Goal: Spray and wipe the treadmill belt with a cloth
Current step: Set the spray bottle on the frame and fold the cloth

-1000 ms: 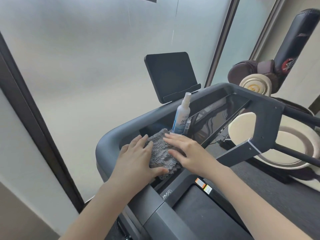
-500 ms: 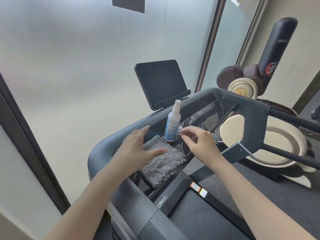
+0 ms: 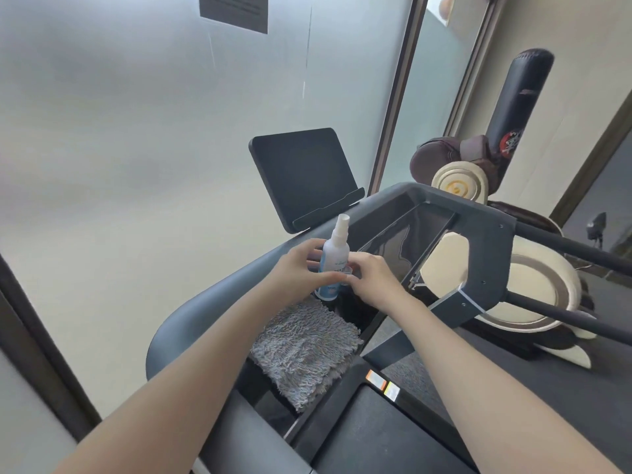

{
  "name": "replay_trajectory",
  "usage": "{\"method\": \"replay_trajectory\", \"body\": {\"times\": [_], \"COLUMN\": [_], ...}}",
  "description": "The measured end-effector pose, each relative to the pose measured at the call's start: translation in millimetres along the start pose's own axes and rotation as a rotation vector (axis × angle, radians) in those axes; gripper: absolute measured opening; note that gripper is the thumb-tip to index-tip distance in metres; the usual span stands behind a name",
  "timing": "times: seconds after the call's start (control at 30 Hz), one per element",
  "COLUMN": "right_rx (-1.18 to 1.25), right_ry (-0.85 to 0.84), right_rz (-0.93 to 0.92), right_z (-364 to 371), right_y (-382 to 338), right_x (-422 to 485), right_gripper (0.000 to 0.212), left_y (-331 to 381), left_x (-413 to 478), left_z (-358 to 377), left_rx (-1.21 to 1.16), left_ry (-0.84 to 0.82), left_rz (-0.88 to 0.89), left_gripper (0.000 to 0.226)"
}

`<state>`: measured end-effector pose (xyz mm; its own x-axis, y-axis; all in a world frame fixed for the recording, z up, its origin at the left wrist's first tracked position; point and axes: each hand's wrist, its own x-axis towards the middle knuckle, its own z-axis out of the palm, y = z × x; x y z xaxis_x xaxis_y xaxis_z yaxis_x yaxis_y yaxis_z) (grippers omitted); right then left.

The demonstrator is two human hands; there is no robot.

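A white spray bottle (image 3: 337,248) with a blue label stands upright on the treadmill console tray (image 3: 219,295). My left hand (image 3: 297,271) wraps around its body, thumb across the front. My right hand (image 3: 372,278) is right beside it, fingertips pinching a small clear cap (image 3: 347,271) against the bottle's lower part. A grey shaggy cloth (image 3: 304,347) lies folded on the tray below the bottle, with neither hand touching it. The dark treadmill belt (image 3: 376,436) shows at the bottom centre, between my forearms.
A black tablet holder (image 3: 304,172) rises behind the bottle. The grey console frame (image 3: 478,220) and black handrail (image 3: 564,248) extend right. A frosted glass wall (image 3: 136,131) stands close on the left. A cream round machine (image 3: 533,285) and a black punching bag (image 3: 519,107) stand at right.
Both hands left the cloth and moved up to the bottle. The left hand closed around the bottle, the right pinched the clear cap beside it. The view tilted downward.
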<state>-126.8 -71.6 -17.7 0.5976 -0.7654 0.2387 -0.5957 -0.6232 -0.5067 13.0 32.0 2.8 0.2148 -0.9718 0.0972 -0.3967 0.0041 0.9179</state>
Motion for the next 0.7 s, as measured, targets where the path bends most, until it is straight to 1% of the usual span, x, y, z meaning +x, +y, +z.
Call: {"method": "replay_trajectory", "body": {"times": [0.07, 0.13, 0.2, 0.23, 0.27, 0.37, 0.43, 0.53, 0.7], "right_rx": [0.066, 0.202, 0.331, 0.368, 0.383, 0.324, 0.238, 0.161, 0.129], "right_ry": [0.117, 0.297, 0.474, 0.528, 0.547, 0.468, 0.399, 0.347, 0.295], "right_rz": [0.065, 0.098, 0.044, -0.007, -0.063, -0.210, -0.244, -0.247, -0.203], "right_z": [-8.6, -29.9, -58.4, -71.8, -82.2, -92.4, -86.6, -78.3, -68.8], "right_y": [-1.7, -9.4, -24.2, -34.2, -44.8, -71.0, -79.3, -78.5, -68.0], "right_x": [-0.1, 1.9, 3.2, 3.1, 2.5, -0.9, -2.7, -3.6, -4.3], "right_gripper": [0.020, 0.015, 0.014, 0.015, 0.015, 0.013, 0.011, 0.011, 0.008], "left_y": [-0.7, -2.0, -3.4, -4.6, -5.7, -8.6, -10.0, -10.9, -12.9], "left_x": [4.2, 8.6, 11.4, 12.2, 12.7, 13.5, 14.3, 14.6, 15.1], "left_z": [3.5, 6.4, 7.8, 7.8, 7.6, 7.4, 7.3, 7.8, 7.6], "left_rx": [-0.006, 0.003, 0.006, -0.003, -0.012, -0.029, -0.038, -0.047, -0.057], "left_ry": [-0.003, 0.011, 0.022, 0.026, 0.025, 0.022, 0.024, 0.026, 0.033], "left_rz": [0.012, 0.014, 0.017, 0.019, 0.021, 0.034, 0.041, 0.055, 0.066], "left_gripper": [0.050, 0.044, 0.038, 0.034, 0.032, 0.032, 0.034, 0.036, 0.036]}}
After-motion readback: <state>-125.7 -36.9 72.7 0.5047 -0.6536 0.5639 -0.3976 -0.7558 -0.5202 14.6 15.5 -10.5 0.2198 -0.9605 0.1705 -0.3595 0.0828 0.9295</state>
